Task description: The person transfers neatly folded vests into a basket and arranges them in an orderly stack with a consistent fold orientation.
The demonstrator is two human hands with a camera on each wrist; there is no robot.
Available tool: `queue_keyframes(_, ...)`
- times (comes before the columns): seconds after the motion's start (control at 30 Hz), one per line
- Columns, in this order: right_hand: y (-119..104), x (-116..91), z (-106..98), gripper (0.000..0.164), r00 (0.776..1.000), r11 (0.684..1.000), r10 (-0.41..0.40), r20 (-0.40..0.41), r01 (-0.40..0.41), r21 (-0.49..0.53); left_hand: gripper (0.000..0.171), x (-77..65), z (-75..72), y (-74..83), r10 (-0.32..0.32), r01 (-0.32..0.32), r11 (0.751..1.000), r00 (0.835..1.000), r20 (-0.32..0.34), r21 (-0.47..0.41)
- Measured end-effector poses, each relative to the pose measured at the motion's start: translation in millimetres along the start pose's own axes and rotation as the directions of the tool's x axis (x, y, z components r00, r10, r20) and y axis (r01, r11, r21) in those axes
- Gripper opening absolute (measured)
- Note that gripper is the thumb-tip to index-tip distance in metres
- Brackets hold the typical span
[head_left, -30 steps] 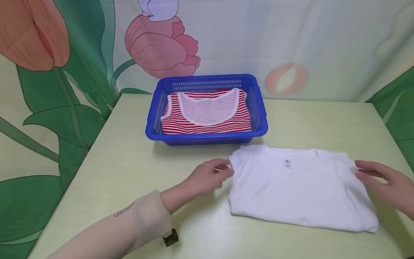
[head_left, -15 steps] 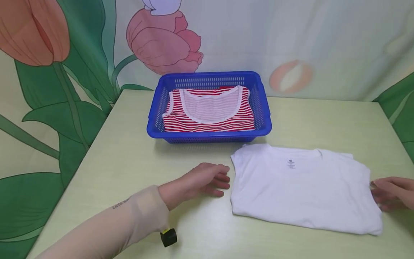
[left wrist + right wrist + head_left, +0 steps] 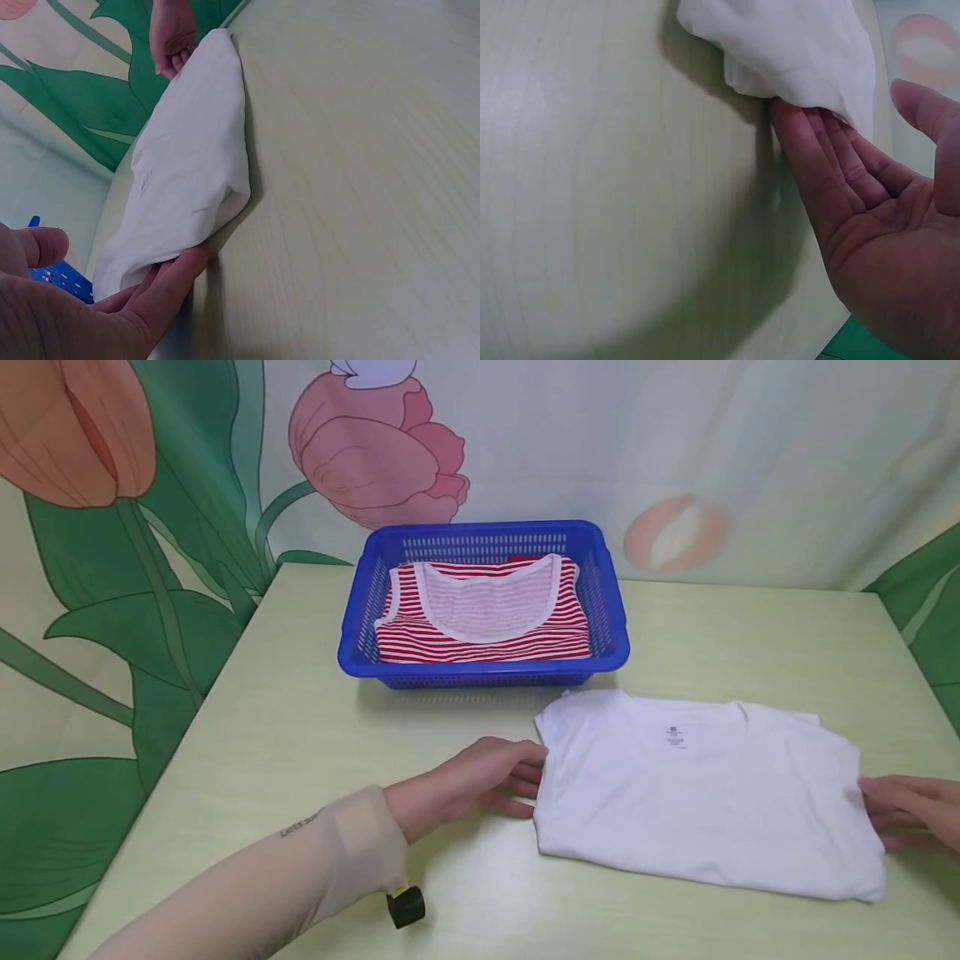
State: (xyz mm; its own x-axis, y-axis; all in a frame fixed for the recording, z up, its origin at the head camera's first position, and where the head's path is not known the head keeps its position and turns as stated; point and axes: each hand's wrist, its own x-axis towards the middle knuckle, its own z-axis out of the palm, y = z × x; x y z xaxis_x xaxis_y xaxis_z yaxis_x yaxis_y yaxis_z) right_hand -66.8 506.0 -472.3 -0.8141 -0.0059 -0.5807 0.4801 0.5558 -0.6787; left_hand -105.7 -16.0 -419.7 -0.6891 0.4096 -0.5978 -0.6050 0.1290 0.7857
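A folded white T-shirt lies flat on the table, its collar and small printed label toward the back. At its left edge is my left hand; in the left wrist view the fingertips slip under the cloth while the thumb stays apart from it. My right hand is at the opposite edge, partly cut off by the head view's border. The right wrist view shows that hand's straight fingers with their tips beneath the white fabric, the thumb raised away.
Behind the shirt stands a blue plastic basket holding a folded red-and-white striped tank top. Both rest on a pale wood-grain table. A tulip-printed curtain hangs along the back and sides.
Both hands have lowered beside the shirt. The right hand moved outward and toward the near side, and the left fingers have come in against the left edge. The shirt lies about where it was.
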Motion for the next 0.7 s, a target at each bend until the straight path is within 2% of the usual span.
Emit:
queue_keyframes(0.13, -11, -2, 0, 0.078, 0.999, 0.999, 0.045, 0.028, -0.044, -0.020, 0.038, 2.3, 3.3, 1.0, -0.002, 0.002, 1.000, 1.000, 0.009, 0.000)
queue_keyframes(0.33, -25, -4, 4, 0.071, 0.997, 0.998, 0.059, 0.057, -0.057, -0.030, 0.039, 5.1, 5.0, 1.0, -0.029, 0.029, 1.000, 0.999, 0.043, -0.007)
queue_keyframes(0.57, -29, -10, 13, 0.052, 0.992, 0.999, -0.019, 0.121, 0.013, 0.052, 0.040, 9.2, 9.2, -3.5, -0.078, 0.077, 0.997, 0.994, 0.074, 0.010)
queue_keyframes(0.7, -31, -10, 18, 0.058, 0.992, 0.999, -0.044, 0.114, 0.042, 0.019, 0.039, 11.2, 12.3, -6.0, -0.085, 0.085, 0.996, 0.994, 0.072, 0.011)
